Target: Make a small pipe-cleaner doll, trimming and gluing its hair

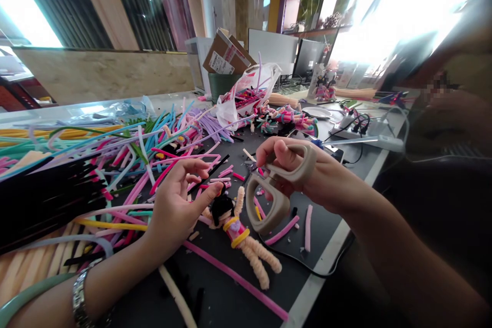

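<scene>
My right hand (288, 164) is closed around a pair of scissors (271, 212) with thick beige handle loops. The scissor blades point away and are mostly hidden behind the fingers. My left hand (177, 202) is half curled, with a gap between thumb and fingers and nothing plainly held. Its thumb tip is by the head of a pipe-cleaner doll (240, 236), which lies on the dark tabletop (215, 292) between my hands. The doll has black hair, a pink top with yellow trim, a lilac heart and pale fuzzy limbs; one arm is raised. Whether the thumb touches it, I cannot tell.
Colourful pipe cleaners (184, 118) heap across the left and back, with a black bundle (49, 195) at the left. Cut pink pieces (282, 230) lie near the doll. Behind are a white plastic bag (228, 107), a cardboard box (230, 54), finished dolls (294, 118) and a power strip (369, 136).
</scene>
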Demonstrator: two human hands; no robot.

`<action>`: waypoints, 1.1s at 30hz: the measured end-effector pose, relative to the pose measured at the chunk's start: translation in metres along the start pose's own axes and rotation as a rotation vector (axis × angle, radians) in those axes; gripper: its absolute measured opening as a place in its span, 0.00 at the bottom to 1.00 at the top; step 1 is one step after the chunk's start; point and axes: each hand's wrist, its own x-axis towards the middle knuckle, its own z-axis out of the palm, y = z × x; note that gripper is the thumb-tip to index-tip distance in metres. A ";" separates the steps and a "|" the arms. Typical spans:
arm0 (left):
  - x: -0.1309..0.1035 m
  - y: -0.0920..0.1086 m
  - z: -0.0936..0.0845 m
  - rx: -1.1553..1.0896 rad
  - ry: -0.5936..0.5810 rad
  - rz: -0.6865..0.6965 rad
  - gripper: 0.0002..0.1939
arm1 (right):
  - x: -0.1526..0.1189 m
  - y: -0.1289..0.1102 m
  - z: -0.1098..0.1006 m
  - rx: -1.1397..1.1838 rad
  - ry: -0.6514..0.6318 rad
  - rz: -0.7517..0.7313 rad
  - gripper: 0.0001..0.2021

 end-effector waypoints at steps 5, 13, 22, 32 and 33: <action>0.000 0.000 0.000 0.010 -0.003 -0.004 0.14 | -0.001 -0.002 0.000 -0.013 0.003 0.011 0.17; 0.000 0.000 0.000 0.041 0.001 -0.008 0.14 | -0.001 -0.003 0.000 -0.007 0.027 0.026 0.18; 0.000 0.005 0.000 0.033 -0.001 -0.051 0.09 | -0.001 -0.004 0.002 0.013 0.056 0.069 0.24; 0.001 0.006 0.001 0.049 0.003 -0.051 0.07 | -0.002 -0.006 0.002 0.001 0.093 0.081 0.24; 0.001 0.006 0.001 0.048 0.002 -0.052 0.07 | -0.002 -0.006 0.002 0.003 0.093 0.080 0.24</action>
